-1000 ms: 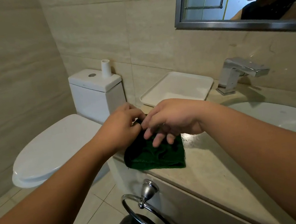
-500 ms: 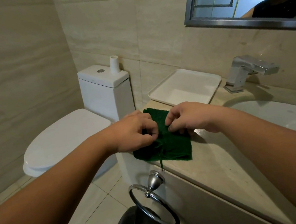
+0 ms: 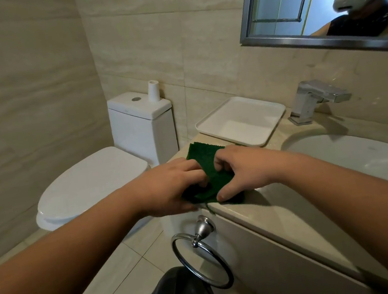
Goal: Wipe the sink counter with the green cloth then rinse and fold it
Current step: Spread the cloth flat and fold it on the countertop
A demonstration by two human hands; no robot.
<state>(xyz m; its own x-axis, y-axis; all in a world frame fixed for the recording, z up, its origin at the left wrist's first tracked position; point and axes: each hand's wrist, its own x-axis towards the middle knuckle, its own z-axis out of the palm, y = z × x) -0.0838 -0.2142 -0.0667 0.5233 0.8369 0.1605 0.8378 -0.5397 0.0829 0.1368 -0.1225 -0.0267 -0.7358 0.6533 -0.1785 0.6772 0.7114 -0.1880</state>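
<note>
The small dark-green terry cloth [image 3: 203, 152] lies at the corner of the beige stone bench [image 3: 269, 213], under and between the two hands. The left hand [image 3: 172, 188] curls its fingers onto the cloth's left part and pinches it, while the right hand [image 3: 245, 171] pinches a fold just beside, thumb pressed on the near edge. Just beyond the right hand sits a white square tray [image 3: 242, 124], and below both hands a chrome towel ring [image 3: 202, 230] hangs on the bench front.
</note>
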